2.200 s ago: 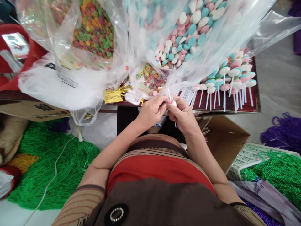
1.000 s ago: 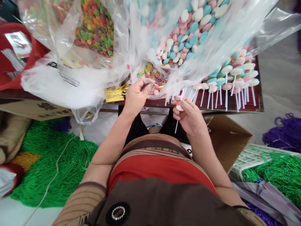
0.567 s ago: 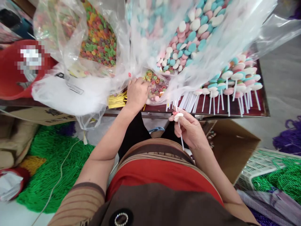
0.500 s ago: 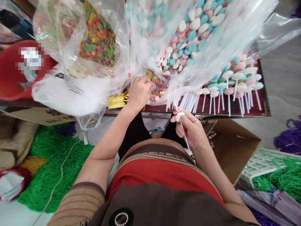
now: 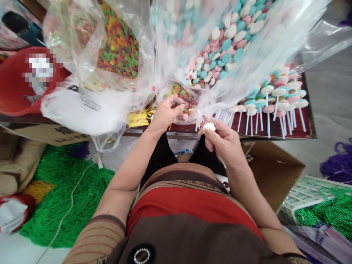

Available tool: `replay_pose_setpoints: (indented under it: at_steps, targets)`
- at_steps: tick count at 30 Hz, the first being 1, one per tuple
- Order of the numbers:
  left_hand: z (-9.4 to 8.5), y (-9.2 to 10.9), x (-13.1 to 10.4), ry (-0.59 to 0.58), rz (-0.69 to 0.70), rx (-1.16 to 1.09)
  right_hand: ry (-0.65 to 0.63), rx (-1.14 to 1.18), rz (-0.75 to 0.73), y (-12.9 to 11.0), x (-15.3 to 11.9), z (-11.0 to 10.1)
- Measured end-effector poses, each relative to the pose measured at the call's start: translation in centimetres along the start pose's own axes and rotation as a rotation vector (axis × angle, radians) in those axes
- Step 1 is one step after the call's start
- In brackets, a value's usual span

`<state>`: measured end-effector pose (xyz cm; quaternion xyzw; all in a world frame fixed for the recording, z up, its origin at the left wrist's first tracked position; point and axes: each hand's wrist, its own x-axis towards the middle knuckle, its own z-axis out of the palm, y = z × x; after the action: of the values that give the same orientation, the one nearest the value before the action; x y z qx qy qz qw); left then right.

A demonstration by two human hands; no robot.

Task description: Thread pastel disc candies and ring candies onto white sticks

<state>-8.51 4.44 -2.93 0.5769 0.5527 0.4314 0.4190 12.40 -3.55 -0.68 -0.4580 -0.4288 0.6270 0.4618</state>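
The white bag [image 5: 68, 112] bore a black label [image 5: 73, 88] with what looked like a P, and a framed line [image 5: 92, 104] too small to read. Below this bag, a cardboard box [image 5: 44, 135] carried dark Chinese characters [image 5: 62, 129], too blurred to read.

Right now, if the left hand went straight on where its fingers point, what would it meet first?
Most likely the small ring-shaped candies just beyond the left hand, though depth is hard to judge here.
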Motion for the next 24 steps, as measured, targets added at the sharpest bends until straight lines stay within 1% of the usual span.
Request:
replay_pose_setpoints:
  at_steps: [2,3,5,7,12,16,18,21,24]
  targets:
    - [0.3,0.1,-0.6,-0.039,-0.09,-0.298,0.002,-0.04,-0.038,0.0,0.6,0.8]
    - [0.5,0.2,-1.0,-0.061,-0.127,-0.403,0.003,-0.058,-0.053,0.0,0.8,1.1]
    - [0.7,0.5,-1.6,-0.082,-0.171,-0.538,0.009,-0.09,-0.073,0.2,1.2,1.5]
    - [0.9,0.8,-2.1,-0.08,-0.173,-0.599,0.024,-0.119,-0.084,0.2,1.2,1.7]
    - [1.3,1.4,-2.5,-0.051,-0.126,-0.597,0.073,-0.163,-0.103,0.1,0.8,1.6]
    - [1.6,1.4,-2.4,-0.02,-0.095,-0.586,0.083,-0.179,-0.109,0.1,0.5,1.6]
    - [1.8,1.3,-2.4,-0.02,-0.082,-0.555,0.078,-0.191,-0.103,0.0,0.4,1.5]
    - [2.0,1.3,-2.5,-0.051,-0.02,-0.495,0.063,-0.206,-0.085,0.0,0.3,1.4]
    - [2.2,1.8,-2.9,-0.06,0.051,-0.362,0.075,-0.189,-0.066,0.2,0.6,1.4]
